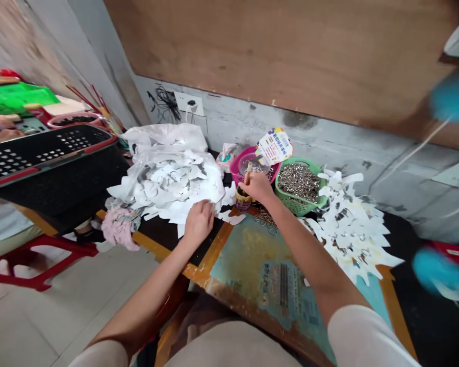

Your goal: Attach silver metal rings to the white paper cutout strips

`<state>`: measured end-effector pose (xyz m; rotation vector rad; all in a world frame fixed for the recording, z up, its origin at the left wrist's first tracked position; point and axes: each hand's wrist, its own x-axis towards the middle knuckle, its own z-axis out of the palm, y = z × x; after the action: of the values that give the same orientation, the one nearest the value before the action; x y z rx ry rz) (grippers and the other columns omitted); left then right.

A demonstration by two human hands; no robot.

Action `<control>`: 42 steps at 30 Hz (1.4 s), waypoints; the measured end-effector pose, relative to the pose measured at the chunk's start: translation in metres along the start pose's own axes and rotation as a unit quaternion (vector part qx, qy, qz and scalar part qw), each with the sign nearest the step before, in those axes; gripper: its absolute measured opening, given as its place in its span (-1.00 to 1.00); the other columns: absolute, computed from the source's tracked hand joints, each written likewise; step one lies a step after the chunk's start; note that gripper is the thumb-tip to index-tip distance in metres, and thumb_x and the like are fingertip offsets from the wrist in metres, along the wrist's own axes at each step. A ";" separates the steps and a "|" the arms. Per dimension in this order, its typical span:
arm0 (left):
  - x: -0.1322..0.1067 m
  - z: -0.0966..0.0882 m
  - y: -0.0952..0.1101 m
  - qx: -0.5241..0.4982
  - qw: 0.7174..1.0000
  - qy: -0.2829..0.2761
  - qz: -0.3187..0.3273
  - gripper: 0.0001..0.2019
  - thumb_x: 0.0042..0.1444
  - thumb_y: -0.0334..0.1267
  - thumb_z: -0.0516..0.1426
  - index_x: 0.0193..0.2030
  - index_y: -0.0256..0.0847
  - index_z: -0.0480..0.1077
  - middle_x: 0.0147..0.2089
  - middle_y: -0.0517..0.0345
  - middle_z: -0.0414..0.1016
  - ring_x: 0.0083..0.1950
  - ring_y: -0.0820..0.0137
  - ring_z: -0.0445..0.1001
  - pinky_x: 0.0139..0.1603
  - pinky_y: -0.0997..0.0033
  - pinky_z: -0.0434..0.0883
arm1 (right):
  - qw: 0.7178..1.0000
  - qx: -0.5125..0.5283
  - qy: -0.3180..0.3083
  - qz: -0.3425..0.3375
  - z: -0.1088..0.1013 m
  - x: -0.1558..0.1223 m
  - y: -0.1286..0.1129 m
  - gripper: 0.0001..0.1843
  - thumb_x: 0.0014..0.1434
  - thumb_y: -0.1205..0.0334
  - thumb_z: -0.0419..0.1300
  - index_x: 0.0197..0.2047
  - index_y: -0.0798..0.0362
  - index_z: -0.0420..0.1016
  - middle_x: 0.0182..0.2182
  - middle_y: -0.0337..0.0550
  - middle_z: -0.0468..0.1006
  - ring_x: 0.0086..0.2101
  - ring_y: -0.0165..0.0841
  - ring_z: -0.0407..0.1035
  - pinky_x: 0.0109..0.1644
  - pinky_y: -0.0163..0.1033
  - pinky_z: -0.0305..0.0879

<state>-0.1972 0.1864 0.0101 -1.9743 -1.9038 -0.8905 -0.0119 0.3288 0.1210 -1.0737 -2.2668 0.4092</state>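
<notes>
My right hand [260,187] grips an upright wooden-handled brush [248,172] over a small jar [244,200]; the brush's lower end is hidden. My left hand [199,222] rests with curled fingers at the front edge of a pile of white cut-out pieces [172,181]. What its fingers hold, if anything, is hidden. Several metal clips or rings [266,220] lie loose beside the jar. On the right, white cut-outs with metal bits on them [354,224] are spread out in an overlapping layer.
Behind the jar stand a pink basket [235,168] with a printed card [275,147] and a green basket [302,204] of small metal parts. A stained blue-green sheet [245,255] covers the table front. A pink cloth [118,228] hangs at the left edge, near a black crate [53,173].
</notes>
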 end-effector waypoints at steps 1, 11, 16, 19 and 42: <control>0.008 0.000 -0.008 0.012 1.000 -0.009 0.000 -0.72 0.29 -0.28 0.03 0.06 -0.33 0.39 0.10 -0.27 0.43 0.07 0.07 0.42 0.09 0.03 0.41 | 1.000 0.007 -0.001 -0.001 0.006 0.000 0.001 -0.58 0.22 0.13 0.09 -0.59 0.17 0.40 -0.59 -0.31 0.45 -0.42 -0.49 0.46 -0.13 -0.32 0.25; 0.052 0.008 -0.004 0.087 0.991 -0.103 -0.012 -0.73 0.33 -0.36 -0.08 -0.19 -0.32 0.45 -0.28 -0.14 0.49 -0.21 0.13 0.51 -0.16 0.17 0.41 | 0.941 0.258 0.169 0.137 -0.037 -0.019 0.026 -0.62 0.17 0.00 0.25 -0.55 0.05 0.36 -0.72 -0.28 0.42 -0.70 -0.46 0.32 -0.60 -0.36 0.30; 0.014 -0.013 0.027 0.075 0.994 -0.075 0.001 -0.77 0.33 -0.38 -0.08 -0.15 -0.27 0.39 -0.02 -0.19 0.47 -0.06 0.15 0.50 -0.04 0.16 0.45 | 0.853 0.407 0.244 0.219 -0.062 -0.055 0.046 -0.61 0.04 0.00 0.37 -0.55 0.05 0.33 -0.74 -0.35 0.40 -0.75 -0.55 0.24 -0.73 -0.48 0.19; -0.019 -0.015 0.045 0.010 0.996 -0.064 0.059 -0.78 0.30 -0.45 -0.07 -0.07 -0.27 0.37 0.06 -0.20 0.46 0.10 0.14 0.48 0.09 0.11 0.47 | 0.804 0.451 0.272 0.274 -0.071 -0.085 0.061 -0.58 -0.06 -0.01 0.43 -0.52 0.06 0.32 -0.76 -0.38 0.38 -0.77 -0.58 0.18 -0.77 -0.51 0.13; -0.122 -0.032 0.133 -0.252 0.940 -0.197 0.121 -0.71 0.34 -0.15 -0.01 0.08 -0.26 0.30 -0.15 -0.09 0.53 -0.14 0.21 0.52 -0.12 0.22 0.50 | 0.760 0.489 0.258 0.341 -0.038 -0.274 0.058 -0.70 -0.04 0.08 0.44 -0.28 0.05 0.59 -0.54 -0.28 0.53 -0.64 -0.46 0.38 -0.61 -0.36 0.36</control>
<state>-0.0708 0.0546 -0.0063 -2.8039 -1.6653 -1.0507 0.1836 0.1528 0.0178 -1.1465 -0.8350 1.2343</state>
